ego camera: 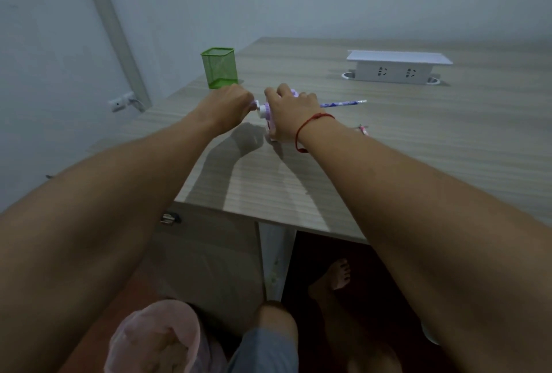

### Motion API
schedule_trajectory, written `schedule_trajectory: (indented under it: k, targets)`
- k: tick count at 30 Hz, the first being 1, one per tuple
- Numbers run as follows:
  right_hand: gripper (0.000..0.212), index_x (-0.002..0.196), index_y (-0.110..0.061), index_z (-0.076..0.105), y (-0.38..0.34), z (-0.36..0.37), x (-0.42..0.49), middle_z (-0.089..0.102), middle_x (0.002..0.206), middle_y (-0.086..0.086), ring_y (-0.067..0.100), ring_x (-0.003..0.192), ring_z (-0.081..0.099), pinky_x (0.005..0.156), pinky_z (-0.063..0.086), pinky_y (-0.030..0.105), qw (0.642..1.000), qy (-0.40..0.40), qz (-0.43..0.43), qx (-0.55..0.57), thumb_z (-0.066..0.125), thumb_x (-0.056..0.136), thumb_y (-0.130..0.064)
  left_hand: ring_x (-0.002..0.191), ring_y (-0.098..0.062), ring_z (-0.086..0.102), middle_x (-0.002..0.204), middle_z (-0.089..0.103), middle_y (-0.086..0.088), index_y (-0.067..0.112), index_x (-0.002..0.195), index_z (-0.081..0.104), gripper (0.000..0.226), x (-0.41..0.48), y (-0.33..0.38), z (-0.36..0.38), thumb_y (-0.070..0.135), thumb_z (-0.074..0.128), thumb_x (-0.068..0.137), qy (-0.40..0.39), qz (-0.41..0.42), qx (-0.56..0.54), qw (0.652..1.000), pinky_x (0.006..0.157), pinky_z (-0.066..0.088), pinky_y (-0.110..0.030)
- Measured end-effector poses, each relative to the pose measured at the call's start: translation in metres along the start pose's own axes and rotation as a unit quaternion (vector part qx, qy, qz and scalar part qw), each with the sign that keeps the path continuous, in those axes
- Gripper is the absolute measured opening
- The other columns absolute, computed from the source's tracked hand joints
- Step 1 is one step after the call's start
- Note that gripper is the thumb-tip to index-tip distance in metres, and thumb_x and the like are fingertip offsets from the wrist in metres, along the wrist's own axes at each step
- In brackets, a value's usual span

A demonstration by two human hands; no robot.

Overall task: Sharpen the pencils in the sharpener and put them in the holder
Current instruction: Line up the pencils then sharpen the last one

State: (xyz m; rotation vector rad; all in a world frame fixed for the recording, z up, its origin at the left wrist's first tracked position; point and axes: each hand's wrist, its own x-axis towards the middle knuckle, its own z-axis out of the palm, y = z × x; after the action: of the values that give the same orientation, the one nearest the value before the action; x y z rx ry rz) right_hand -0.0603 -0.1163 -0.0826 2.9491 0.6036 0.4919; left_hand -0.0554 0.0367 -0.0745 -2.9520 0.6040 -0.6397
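A small purple and white crank sharpener [266,112] stands on the wooden desk [388,148]. My right hand [291,117] grips its body from above and hides most of it. My left hand [231,103] holds the crank handle on the sharpener's left side. A purple patterned pencil [343,103] sticks out of the sharpener to the right, lying level. Behind my left hand stands a green mesh holder [218,67], upright; nothing shows inside it. The end of another pencil [363,129] peeks out beside my right wrist.
A white socket box [398,67] sits at the back right of the desk, with two cable holes beside it. The desk's front edge runs just below my forearms. A wall stands close on the left. Under the desk are a cabinet and my feet.
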Motion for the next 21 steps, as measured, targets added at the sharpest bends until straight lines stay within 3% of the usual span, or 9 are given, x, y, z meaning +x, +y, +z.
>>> schedule_trajectory:
  k: [7,12,17,21]
  targets:
    - [0.071,0.139,-0.018,0.032,-0.004,-0.003,0.0,0.041,0.137,0.007,0.031,0.12,0.05,0.093,0.042,0.044,1.0,-0.009,-0.006,-0.008,0.068,0.081,-0.038,0.074,-0.04,0.062,0.08,0.064,-0.027,-0.005,0.08,0.061,0.035,0.0,-0.003,-0.008,0.02,0.045,0.098,0.017,0.014,-0.008,1.0,0.059,0.034,-0.034]
    - [0.07,0.141,-0.016,0.031,-0.009,-0.011,0.005,0.041,0.137,0.008,0.031,0.122,0.05,0.096,0.043,0.046,0.999,-0.048,0.026,0.0,0.063,0.084,-0.039,0.082,-0.039,0.063,0.09,0.065,-0.026,-0.003,0.089,0.063,0.031,-0.001,0.002,-0.039,0.02,0.044,0.098,0.031,0.059,0.018,0.998,0.064,0.036,-0.034]
    - [0.079,0.14,-0.018,0.031,-0.012,-0.013,0.007,0.04,0.14,0.008,0.031,0.128,0.046,0.098,0.04,0.046,0.996,-0.075,0.037,0.01,0.07,0.077,-0.045,0.079,-0.041,0.061,0.086,0.064,-0.026,-0.002,0.088,0.062,0.024,-0.034,0.013,-0.028,0.015,0.046,0.095,0.04,0.063,-0.031,0.997,0.064,0.043,-0.042]
    - [0.07,0.137,-0.017,0.034,-0.011,-0.013,0.007,0.04,0.139,0.009,0.032,0.129,0.045,0.099,0.038,0.046,0.996,-0.071,0.041,0.019,0.066,0.08,-0.041,0.082,-0.041,0.062,0.091,0.065,-0.027,-0.003,0.099,0.064,0.021,-0.046,0.024,-0.013,0.012,0.05,0.093,0.013,0.039,-0.056,0.998,0.071,0.046,-0.044]
